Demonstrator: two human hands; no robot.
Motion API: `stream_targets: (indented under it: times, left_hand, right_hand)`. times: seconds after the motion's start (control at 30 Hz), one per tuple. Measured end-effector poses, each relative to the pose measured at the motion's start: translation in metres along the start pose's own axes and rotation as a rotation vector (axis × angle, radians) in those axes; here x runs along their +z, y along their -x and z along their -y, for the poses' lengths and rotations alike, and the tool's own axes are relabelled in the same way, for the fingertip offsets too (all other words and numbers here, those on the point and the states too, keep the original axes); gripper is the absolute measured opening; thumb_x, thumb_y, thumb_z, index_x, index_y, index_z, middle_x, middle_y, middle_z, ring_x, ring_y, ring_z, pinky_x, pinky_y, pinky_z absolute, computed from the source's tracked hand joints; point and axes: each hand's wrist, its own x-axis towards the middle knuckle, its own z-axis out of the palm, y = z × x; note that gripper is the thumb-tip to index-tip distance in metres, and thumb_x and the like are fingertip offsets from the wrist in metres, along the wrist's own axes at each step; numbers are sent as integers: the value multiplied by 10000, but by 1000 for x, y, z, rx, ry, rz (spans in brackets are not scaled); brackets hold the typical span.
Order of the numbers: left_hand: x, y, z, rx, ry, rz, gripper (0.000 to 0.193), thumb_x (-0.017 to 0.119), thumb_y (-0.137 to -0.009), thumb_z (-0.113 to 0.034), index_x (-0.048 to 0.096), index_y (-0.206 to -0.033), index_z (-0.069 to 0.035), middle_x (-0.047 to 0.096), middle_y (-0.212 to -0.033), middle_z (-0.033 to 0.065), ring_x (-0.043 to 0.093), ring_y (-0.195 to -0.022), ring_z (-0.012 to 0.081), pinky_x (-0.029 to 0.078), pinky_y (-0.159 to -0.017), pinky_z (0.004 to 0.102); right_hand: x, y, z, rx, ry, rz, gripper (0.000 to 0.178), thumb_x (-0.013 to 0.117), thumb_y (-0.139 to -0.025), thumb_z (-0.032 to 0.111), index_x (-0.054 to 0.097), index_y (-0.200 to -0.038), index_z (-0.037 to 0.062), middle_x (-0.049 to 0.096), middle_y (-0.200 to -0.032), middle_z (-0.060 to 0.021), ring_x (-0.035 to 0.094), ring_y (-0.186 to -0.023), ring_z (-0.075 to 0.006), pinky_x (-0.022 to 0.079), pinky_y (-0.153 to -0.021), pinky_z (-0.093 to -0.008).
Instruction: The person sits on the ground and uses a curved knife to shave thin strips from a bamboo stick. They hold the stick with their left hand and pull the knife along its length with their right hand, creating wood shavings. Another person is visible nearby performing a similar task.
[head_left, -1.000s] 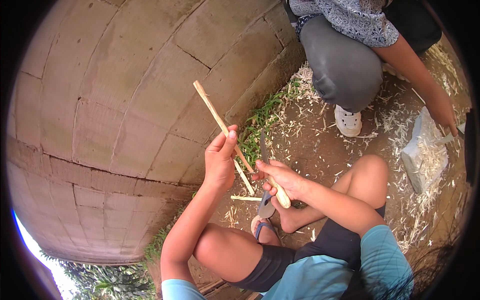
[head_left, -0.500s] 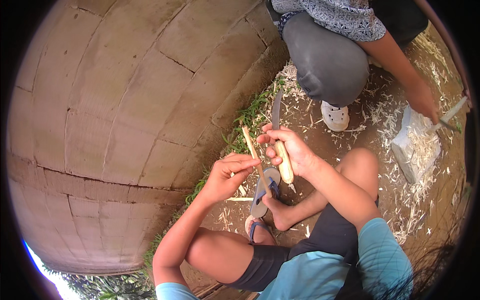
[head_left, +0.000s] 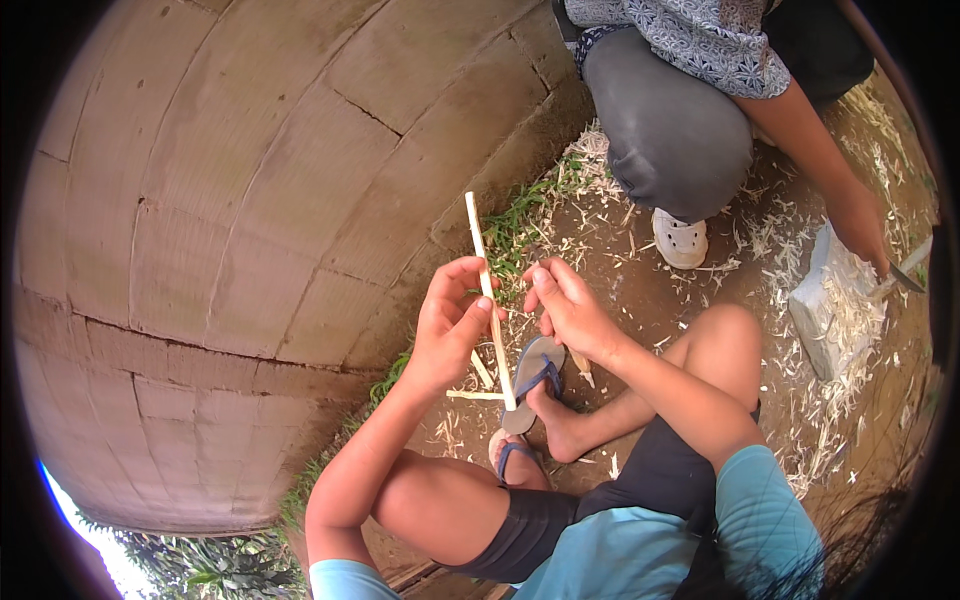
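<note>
My left hand pinches a pale peeled wooden stick, which stands nearly upright in the picture, its lower end over a sandal. Just to the right, my right hand is closed around a knife; only the tip of its wooden handle shows below the palm, and the blade cannot be made out. Right fingertips come close to the stick without clearly touching it. Under my hands lie cut wood pieces on the ground, beside my blue-strapped sandal.
A block wall rises on the left, with grass along its foot. At the upper right a person in grey trousers crouches, holding a blade over a pale stone block. Wood shavings litter the ground.
The stick has turned more upright and risen, showing its pale peeled face. My right hand has rotated, so the knife blade seen before no longer shows.
</note>
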Motion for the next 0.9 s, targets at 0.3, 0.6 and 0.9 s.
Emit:
stream_targets:
  times: [0.3,0.6,0.9]
  left_hand:
    - [-21,-1,-7,-212,268,-75,374,485,-963,-107,436,-1326,-36,540,-1002,16,492,-751,70,472,-623,228]
    - [-18,3,-10,-272,276,-110,357,463,-980,-132,440,-1333,-81,535,-945,7,429,-580,47,323,-382,156]
    - [-18,4,-1,-311,193,-25,287,386,-985,-115,493,-1243,-50,497,-818,-41,331,-456,15,248,-343,163]
  right_hand:
    - [13,4,-6,-586,607,-196,339,530,-917,143,500,-1254,125,602,-907,-157,606,-729,-375,505,-650,-460]
    - [14,6,-9,-597,796,-132,358,571,-881,120,545,-1232,187,554,-862,-104,617,-698,-331,511,-573,-418]
    - [13,0,-20,-616,705,-106,317,594,-855,74,601,-1161,157,555,-826,-96,619,-687,-317,503,-559,-411]
